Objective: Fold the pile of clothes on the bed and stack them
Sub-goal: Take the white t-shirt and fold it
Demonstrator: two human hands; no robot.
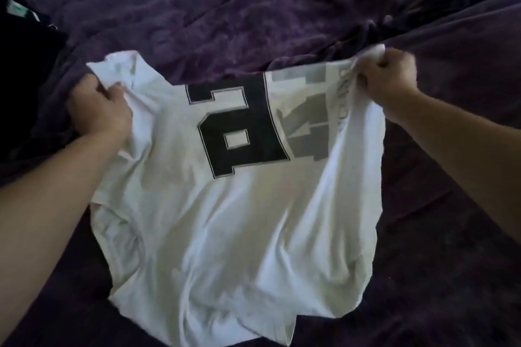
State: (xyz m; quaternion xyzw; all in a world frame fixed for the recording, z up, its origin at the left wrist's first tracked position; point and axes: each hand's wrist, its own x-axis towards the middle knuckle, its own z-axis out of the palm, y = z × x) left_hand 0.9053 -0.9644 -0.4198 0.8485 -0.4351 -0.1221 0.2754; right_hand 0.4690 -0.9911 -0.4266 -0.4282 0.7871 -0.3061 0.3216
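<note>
A white T-shirt with large black block lettering hangs stretched between my two hands above the purple bed. Its far edge is lifted and its near end drapes down onto the bed. My left hand grips bunched cloth at the shirt's far left corner. My right hand is a fist around the far right corner. Part of the print shows through the cloth as grey on the right side.
A rumpled purple blanket covers the bed behind and around the shirt. A dark garment with a bit of green and white lies at the far left edge.
</note>
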